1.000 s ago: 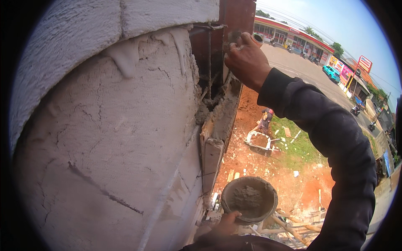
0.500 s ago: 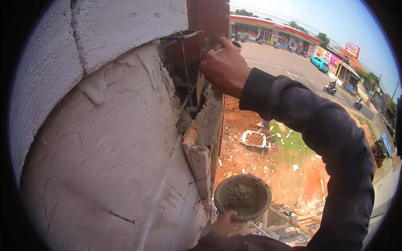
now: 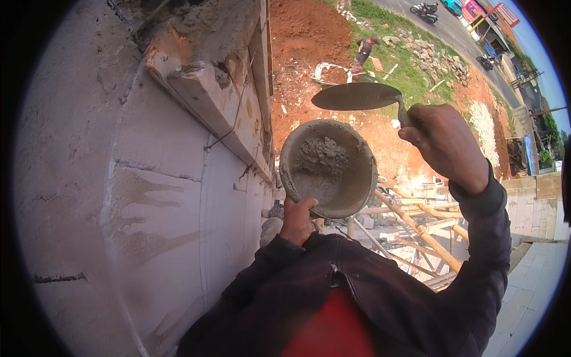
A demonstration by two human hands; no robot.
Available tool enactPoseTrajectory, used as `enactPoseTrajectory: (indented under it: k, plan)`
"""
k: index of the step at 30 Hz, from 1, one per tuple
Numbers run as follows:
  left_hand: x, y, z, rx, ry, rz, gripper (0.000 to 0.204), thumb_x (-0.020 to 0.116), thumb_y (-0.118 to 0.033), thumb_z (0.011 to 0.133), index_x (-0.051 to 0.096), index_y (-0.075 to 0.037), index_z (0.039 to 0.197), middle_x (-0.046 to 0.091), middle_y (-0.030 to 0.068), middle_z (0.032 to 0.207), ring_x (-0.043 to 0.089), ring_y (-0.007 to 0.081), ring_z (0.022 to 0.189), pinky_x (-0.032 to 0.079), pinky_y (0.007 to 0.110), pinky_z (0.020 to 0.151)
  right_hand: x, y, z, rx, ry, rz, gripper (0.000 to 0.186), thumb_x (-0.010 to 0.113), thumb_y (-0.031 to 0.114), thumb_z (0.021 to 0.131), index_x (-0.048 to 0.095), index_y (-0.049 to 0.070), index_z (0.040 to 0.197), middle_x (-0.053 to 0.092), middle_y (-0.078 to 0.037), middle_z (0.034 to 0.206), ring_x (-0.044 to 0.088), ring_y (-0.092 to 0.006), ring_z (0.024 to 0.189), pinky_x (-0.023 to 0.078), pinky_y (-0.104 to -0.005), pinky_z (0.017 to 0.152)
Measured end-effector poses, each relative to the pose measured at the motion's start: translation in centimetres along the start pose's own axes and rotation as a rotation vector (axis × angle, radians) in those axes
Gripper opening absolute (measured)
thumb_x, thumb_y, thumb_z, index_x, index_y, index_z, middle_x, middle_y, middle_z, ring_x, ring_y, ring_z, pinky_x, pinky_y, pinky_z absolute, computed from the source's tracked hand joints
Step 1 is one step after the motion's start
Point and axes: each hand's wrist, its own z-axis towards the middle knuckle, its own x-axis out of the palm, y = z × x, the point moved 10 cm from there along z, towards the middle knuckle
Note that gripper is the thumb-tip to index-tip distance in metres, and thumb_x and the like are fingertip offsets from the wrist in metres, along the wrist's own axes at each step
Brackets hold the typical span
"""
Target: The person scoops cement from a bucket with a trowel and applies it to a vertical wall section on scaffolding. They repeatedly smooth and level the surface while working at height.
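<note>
My left hand (image 3: 298,220) is closed on the near rim of a round grey bucket (image 3: 369,172), thumb over the edge. Wet mortar (image 3: 322,156) lies heaped inside, toward the far side. Up and to the right, my right hand (image 3: 445,140) is wrapped round the handle of a trowel (image 3: 360,97). Its dark blade points left, apart from the bucket and above its far rim. On the left stands a wooden formwork (image 3: 205,98) against the wall, with rough mortar (image 3: 217,33) at its top.
A pale block wall (image 3: 160,220) fills the left side. Bamboo scaffolding poles (image 3: 416,229) cross below on the right. Far down, a person (image 3: 364,52) stands beside a wheelbarrow (image 3: 332,74) on red soil. Motorcycles (image 3: 424,12) are on the road beyond.
My right hand has come away from the column gap with the trowel, back and right, near the bucket. The view has tilted down, and the bucket now sits higher in it.
</note>
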Motion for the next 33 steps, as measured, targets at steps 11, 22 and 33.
enactPoseTrajectory:
  k: [11,22,33]
  plan:
    - [2.1,-3.6,2.0,0.399,0.269,0.370,0.050,0.059,0.005,0.082,0.048,0.003,0.130,0.059,0.0093,0.121,0.058,0.0205,0.109,0.044,0.035,0.099,18.7,-1.5,0.5,0.157,-0.183,-0.169,0.010,0.061,0.009,0.078,0.065,0.001,0.082,0.066,-0.019,0.078,0.068,-0.0335,0.075,0.053,-0.0456,0.066]
    - [9.1,-6.0,-0.5,0.688,0.266,0.407,0.057,0.059,0.005,0.084,0.042,0.006,0.138,0.054,0.0115,0.128,0.053,0.0214,0.116,0.039,0.034,0.105,11.5,-4.6,-3.5,0.237,-0.341,-0.176,0.017,0.066,0.012,0.081,0.062,-0.001,0.091,0.063,-0.018,0.089,0.067,-0.0333,0.078,0.053,-0.0418,0.068]
    - [11.0,-6.2,-0.5,0.978,0.241,0.567,0.052,0.062,0.002,0.087,0.043,0.006,0.135,0.054,0.0128,0.126,0.053,0.0205,0.112,0.042,0.034,0.099,11.4,-7.2,-4.1,0.259,-0.476,-0.131,0.022,0.060,0.021,0.094,0.056,0.000,0.097,0.061,-0.018,0.085,0.066,-0.0344,0.073,0.053,-0.0453,0.062]
